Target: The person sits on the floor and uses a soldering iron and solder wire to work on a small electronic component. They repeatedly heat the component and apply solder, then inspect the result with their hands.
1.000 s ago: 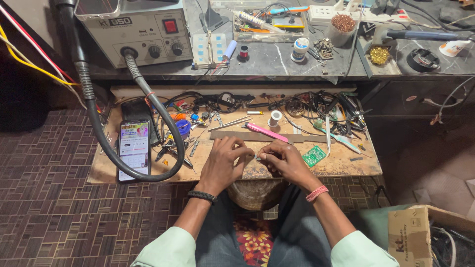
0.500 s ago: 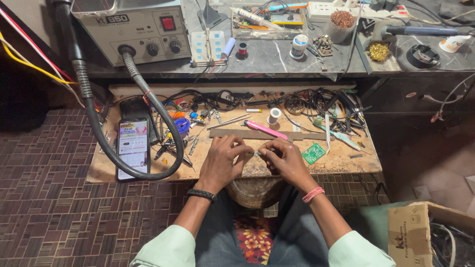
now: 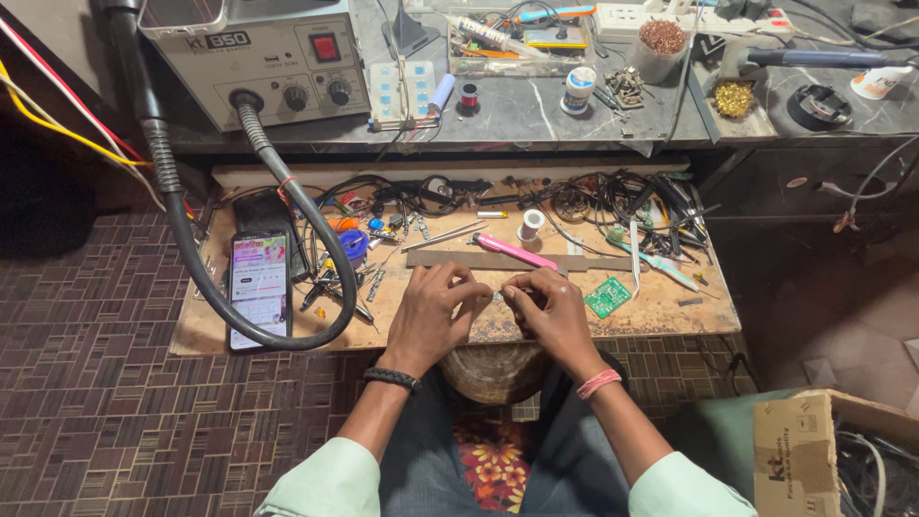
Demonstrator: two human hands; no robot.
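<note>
My left hand [image 3: 436,316] and my right hand [image 3: 548,311] meet at the front middle of a low wooden work board [image 3: 670,311]. Their fingertips pinch a very small part [image 3: 496,298] between them; it is too small to identify. A black band sits on my left wrist, a pink one on my right. A small green circuit board [image 3: 607,297] lies just right of my right hand. A pink-handled tool [image 3: 514,252] lies on a flat grey strip [image 3: 584,261] just beyond my fingers.
A lit phone [image 3: 258,290] lies at the board's left, ringed by a thick black hose [image 3: 206,278] from the grey rework station [image 3: 258,57]. Tangled wires, tweezers and a solder spool [image 3: 529,224] crowd the board's back. A cardboard box [image 3: 828,450] stands at lower right.
The view has drifted slightly; my hands stay together at the same spot on the board with only small finger movement.
</note>
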